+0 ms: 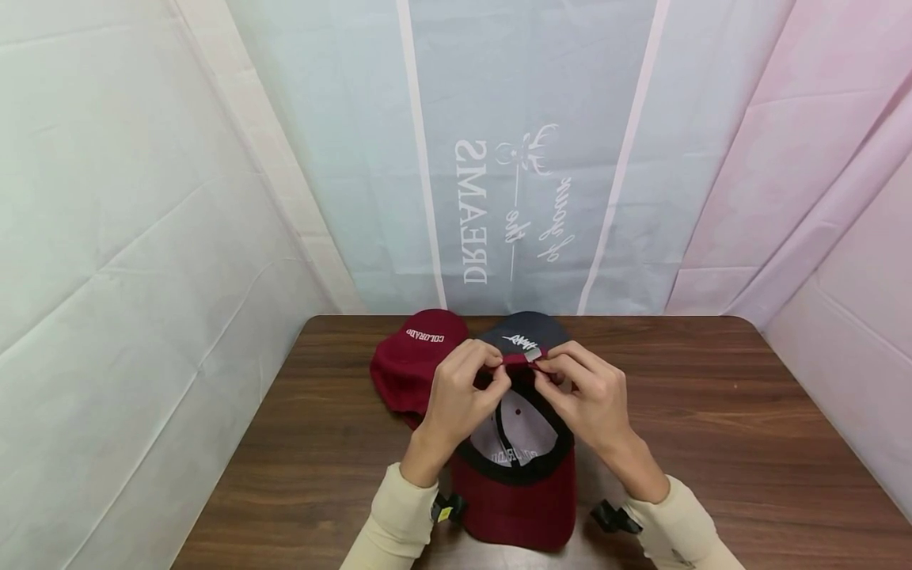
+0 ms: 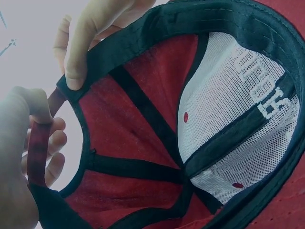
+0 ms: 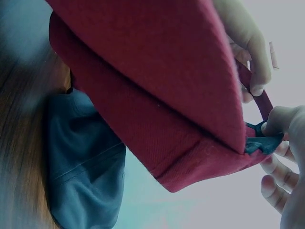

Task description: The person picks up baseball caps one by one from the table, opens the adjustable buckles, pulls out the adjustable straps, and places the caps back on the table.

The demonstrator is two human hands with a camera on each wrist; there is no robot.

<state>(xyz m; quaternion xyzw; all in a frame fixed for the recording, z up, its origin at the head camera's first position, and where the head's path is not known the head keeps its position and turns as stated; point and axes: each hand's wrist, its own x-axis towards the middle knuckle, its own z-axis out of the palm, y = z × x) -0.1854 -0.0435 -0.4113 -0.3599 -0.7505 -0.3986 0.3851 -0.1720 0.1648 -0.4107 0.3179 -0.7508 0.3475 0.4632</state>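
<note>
A dark red cap (image 1: 518, 507) is held with its brim toward me and its inside upward, showing a black sweatband and white mesh behind the front lettering. At its back edge runs a narrow red strap (image 1: 516, 360) with a silver buckle (image 1: 533, 355). My left hand (image 1: 463, 392) pinches the strap's left part between thumb and fingers. On the buckle side, my right hand (image 1: 587, 392) pinches the strap near its end. The left wrist view shows the strap (image 2: 39, 155) bridging the cap's rear opening.
Behind the held cap, a second dark red cap (image 1: 409, 360) lettered COLORADO lies at the left. A dark grey-blue cap (image 1: 527, 326) with white lettering sits beside it near the back edge of the brown wooden table (image 1: 712, 412). Printed cloth (image 1: 527, 95) hangs behind.
</note>
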